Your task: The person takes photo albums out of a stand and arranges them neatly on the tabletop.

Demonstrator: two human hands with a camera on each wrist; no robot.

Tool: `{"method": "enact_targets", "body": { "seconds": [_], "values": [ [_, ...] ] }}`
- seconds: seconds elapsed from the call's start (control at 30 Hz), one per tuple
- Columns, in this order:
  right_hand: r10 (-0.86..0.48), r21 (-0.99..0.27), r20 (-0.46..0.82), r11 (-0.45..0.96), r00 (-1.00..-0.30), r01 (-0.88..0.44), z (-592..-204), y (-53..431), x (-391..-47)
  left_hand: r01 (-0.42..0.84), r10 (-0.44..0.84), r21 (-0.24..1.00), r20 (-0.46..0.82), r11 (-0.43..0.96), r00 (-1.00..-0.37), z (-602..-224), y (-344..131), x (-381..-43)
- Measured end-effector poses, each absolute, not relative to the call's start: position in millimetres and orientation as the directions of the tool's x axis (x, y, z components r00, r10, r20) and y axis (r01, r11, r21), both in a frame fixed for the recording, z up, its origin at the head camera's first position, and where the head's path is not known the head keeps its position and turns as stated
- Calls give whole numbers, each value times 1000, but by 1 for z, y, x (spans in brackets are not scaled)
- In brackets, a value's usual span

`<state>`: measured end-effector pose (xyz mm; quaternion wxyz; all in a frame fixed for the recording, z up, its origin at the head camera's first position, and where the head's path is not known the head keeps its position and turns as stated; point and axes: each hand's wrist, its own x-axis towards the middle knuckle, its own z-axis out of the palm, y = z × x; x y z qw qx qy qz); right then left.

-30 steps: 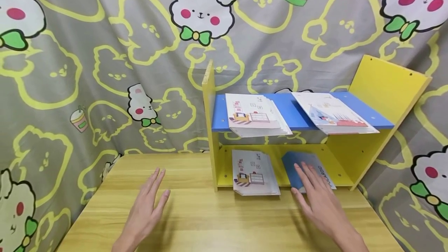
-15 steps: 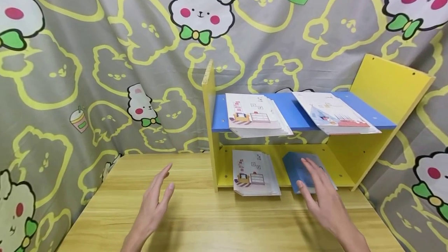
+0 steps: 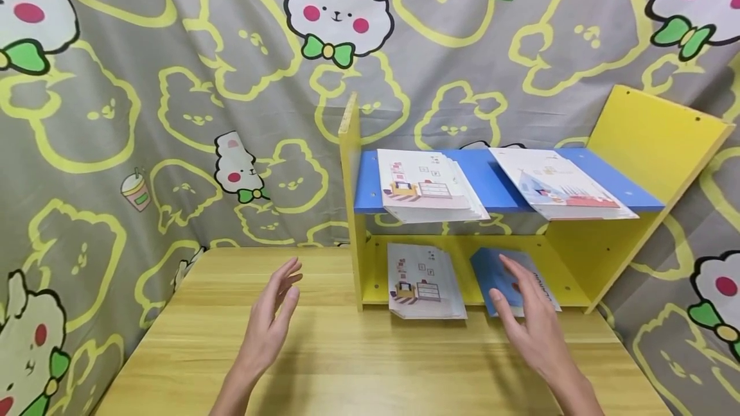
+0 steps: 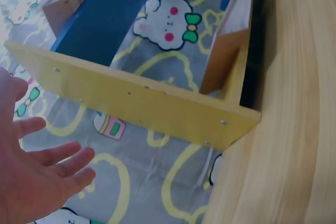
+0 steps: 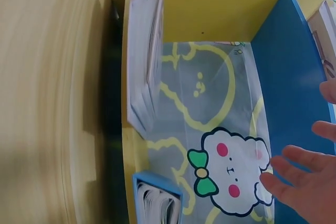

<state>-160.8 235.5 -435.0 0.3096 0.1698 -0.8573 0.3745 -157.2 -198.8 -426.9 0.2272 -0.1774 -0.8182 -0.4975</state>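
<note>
My left hand (image 3: pixel 267 326) hovers over the table, left of a yellow and blue shelf (image 3: pixel 503 191), its fingers loosely bent and nothing in them. In the left wrist view, that hand (image 4: pixel 47 174) is beside the shelf's yellow side panel (image 4: pixel 131 100). My right hand (image 3: pixel 534 329) is held in front of the blue album (image 3: pixel 491 275) on the lower board, covering part of it. Seen from the right wrist, this hand (image 5: pixel 307 174) is relaxed and holds nothing. Left of the album lies a stack of white illustrated booklets (image 3: pixel 424 281), jutting past the front edge.
On the blue upper board lie two more booklet stacks, one at left (image 3: pixel 428 185) and one at right (image 3: pixel 563 185), both overhanging the front. The wooden table (image 3: pixel 370 364) extends leftward and forward. A grey patterned curtain (image 3: pixel 260 114) hangs behind.
My left hand has moved a little right and its fingers have bent slightly. The right hand has drawn back slightly from the blue album. The view has shifted a little.
</note>
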Motion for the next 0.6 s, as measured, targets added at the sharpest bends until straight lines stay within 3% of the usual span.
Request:
{"method": "enact_targets", "body": {
  "seconds": [0.6],
  "values": [
    [-13,-677,613,505,-790,-535,-421,224,-159,548,36,795,560,260,-828,-421,-163,-169]
  ]
}}
